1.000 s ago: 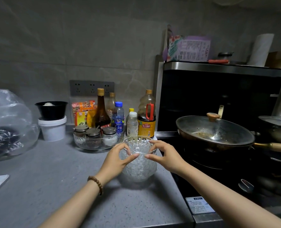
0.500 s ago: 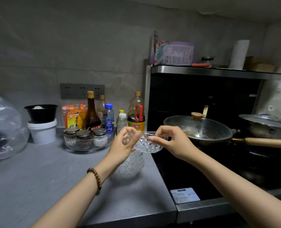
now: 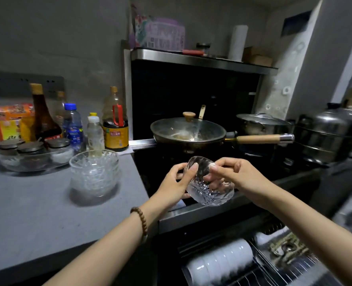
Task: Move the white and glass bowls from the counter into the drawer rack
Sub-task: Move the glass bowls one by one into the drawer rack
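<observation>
Head view: both hands, left [image 3: 174, 183] and right [image 3: 236, 174], grip a tilted glass bowl [image 3: 209, 183] above the stove edge.

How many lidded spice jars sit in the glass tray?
3: left jar, middle jar and right jar, in a row inside the glass tray. Others may hide behind.

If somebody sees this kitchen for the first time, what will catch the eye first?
The left hand and right hand hold a cut-glass bowl, tilted, above the stove front edge. On the counter to its left stands a stack of glass bowls, and white bowls lie in the drawer rack below.
</observation>
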The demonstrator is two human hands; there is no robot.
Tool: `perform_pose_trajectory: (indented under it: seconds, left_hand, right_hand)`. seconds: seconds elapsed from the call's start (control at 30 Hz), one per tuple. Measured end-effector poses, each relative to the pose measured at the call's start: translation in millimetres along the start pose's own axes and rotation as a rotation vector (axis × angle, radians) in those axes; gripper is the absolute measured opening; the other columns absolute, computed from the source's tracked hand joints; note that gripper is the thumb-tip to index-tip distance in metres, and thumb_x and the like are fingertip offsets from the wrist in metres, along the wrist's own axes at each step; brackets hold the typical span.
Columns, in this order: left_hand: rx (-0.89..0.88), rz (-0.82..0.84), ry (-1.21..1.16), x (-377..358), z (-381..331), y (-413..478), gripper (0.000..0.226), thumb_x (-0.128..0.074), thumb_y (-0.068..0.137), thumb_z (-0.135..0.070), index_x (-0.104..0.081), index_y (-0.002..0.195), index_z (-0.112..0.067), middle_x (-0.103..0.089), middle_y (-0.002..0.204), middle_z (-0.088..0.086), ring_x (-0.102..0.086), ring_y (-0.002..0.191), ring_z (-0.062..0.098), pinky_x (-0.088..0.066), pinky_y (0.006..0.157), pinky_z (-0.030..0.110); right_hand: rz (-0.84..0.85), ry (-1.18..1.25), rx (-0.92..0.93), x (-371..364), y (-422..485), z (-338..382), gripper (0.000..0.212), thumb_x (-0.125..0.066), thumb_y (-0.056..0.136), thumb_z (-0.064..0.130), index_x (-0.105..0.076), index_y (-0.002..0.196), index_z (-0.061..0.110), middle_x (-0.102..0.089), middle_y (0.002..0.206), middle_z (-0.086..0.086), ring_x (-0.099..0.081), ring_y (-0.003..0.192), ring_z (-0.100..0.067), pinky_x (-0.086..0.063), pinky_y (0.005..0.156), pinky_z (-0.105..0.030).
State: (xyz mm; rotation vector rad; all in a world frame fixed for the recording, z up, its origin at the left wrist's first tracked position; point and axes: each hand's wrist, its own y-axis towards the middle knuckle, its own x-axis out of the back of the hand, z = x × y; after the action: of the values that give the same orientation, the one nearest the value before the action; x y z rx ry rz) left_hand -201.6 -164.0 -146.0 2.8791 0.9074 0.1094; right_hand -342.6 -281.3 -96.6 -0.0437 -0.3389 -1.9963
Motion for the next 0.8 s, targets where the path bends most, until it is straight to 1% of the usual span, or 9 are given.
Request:
perform_pose_trajectory:
  seconds: [0.1, 0.17, 0.23, 0.3, 0.37, 0.5, 0.6, 0.77, 0.8]
  left_hand:
    - [0.073, 0.047, -0.004, -33, 30, 0, 0.059, -0.056, 0.075, -0.062, -0.051, 0.122, -0.026, -0.062, 0.119, 0.001, -0.065, 0.101, 0.014, -0.058, 0.081, 0.036]
    - [0.117, 0.092, -0.022, -50, 52, -3, 0.05, -0.055, 0.08, -0.058, -0.052, 0.119, -0.027, -0.066, 0.11, -0.002, -0.068, 0.091, 0.008, -0.058, 0.072, 0.028]
    - [0.149, 0.132, -0.016, -65, 73, -8, 0.056, -0.055, 0.075, -0.064, -0.053, 0.117, -0.028, -0.066, 0.107, -0.006, -0.068, 0.088, 0.003, -0.057, 0.067, 0.023]
    - [0.174, 0.145, 0.02, -77, 94, -9, 0.073, -0.053, 0.061, -0.073, -0.053, 0.118, -0.027, -0.064, 0.113, -0.003, -0.065, 0.098, 0.007, -0.058, 0.078, 0.03]
    - [0.224, 0.157, 0.051, -86, 116, -10, 0.075, -0.052, 0.061, -0.074, -0.052, 0.118, -0.025, -0.065, 0.113, 0.0, -0.065, 0.1, 0.012, -0.056, 0.085, 0.035]
    - [0.38, 0.217, 0.043, -96, 157, -9, 0.052, -0.05, 0.084, -0.059, -0.05, 0.123, -0.025, -0.068, 0.106, -0.003, -0.068, 0.091, 0.01, -0.058, 0.075, 0.029]
    - [0.45, 0.235, 0.015, -104, 180, -11, 0.037, -0.046, 0.09, -0.051, -0.053, 0.117, -0.027, -0.068, 0.098, -0.011, -0.067, 0.078, -0.003, -0.057, 0.066, 0.021]
    - [0.534, 0.194, 0.017, -111, 221, -13, 0.048, -0.048, 0.091, -0.046, -0.047, 0.131, -0.019, -0.061, 0.123, 0.006, -0.059, 0.073, 0.009, -0.051, 0.051, 0.015]
    - [0.527, 0.188, 0.064, -111, 231, -13, 0.051, -0.048, 0.091, -0.047, -0.046, 0.133, -0.019, -0.059, 0.126, 0.005, -0.06, 0.078, 0.012, -0.052, 0.057, 0.018]
  right_hand:
    - [0.03, 0.01, -0.125, 23, -22, -29, 0.029, -0.072, 0.074, 0.036, -0.075, 0.094, 0.015, -0.075, 0.093, -0.016, -0.072, 0.073, -0.017, -0.054, 0.058, -0.02]
    - [0.069, 0.004, -0.217, 36, -36, -48, 0.032, -0.069, 0.079, 0.034, -0.073, 0.103, 0.015, -0.074, 0.1, -0.015, -0.071, 0.081, -0.018, -0.057, 0.067, -0.022]
    - [0.102, 0.011, -0.303, 47, -48, -67, 0.031, -0.067, 0.082, 0.032, -0.072, 0.107, 0.015, -0.074, 0.105, -0.013, -0.071, 0.081, -0.015, -0.056, 0.069, -0.02]
    - [0.119, 0.017, -0.379, 55, -57, -86, 0.026, -0.065, 0.085, 0.028, -0.072, 0.107, 0.015, -0.073, 0.107, -0.011, -0.071, 0.081, -0.013, -0.054, 0.065, -0.018]
    - [0.114, 0.043, -0.445, 59, -63, -107, 0.023, -0.066, 0.084, 0.027, -0.073, 0.103, 0.016, -0.073, 0.107, -0.01, -0.071, 0.081, -0.012, -0.056, 0.064, -0.019]
    - [0.091, 0.062, -0.548, 62, -70, -149, 0.024, -0.072, 0.074, 0.033, -0.077, 0.093, 0.019, -0.074, 0.105, -0.009, -0.072, 0.078, -0.011, -0.057, 0.066, -0.018]
    - [0.067, 0.081, -0.627, 62, -72, -180, 0.029, -0.074, 0.069, 0.035, -0.077, 0.092, 0.018, -0.074, 0.104, -0.008, -0.072, 0.076, -0.01, -0.057, 0.062, -0.016]
    - [0.021, 0.125, -0.735, 62, -74, -222, 0.023, -0.07, 0.075, 0.025, -0.075, 0.094, 0.013, -0.076, 0.095, -0.006, -0.072, 0.07, -0.009, -0.056, 0.056, -0.016]
    - [0.004, 0.12, -0.756, 63, -74, -230, 0.018, -0.069, 0.078, 0.022, -0.076, 0.092, 0.013, -0.076, 0.092, -0.005, -0.072, 0.07, -0.011, -0.056, 0.055, -0.017]
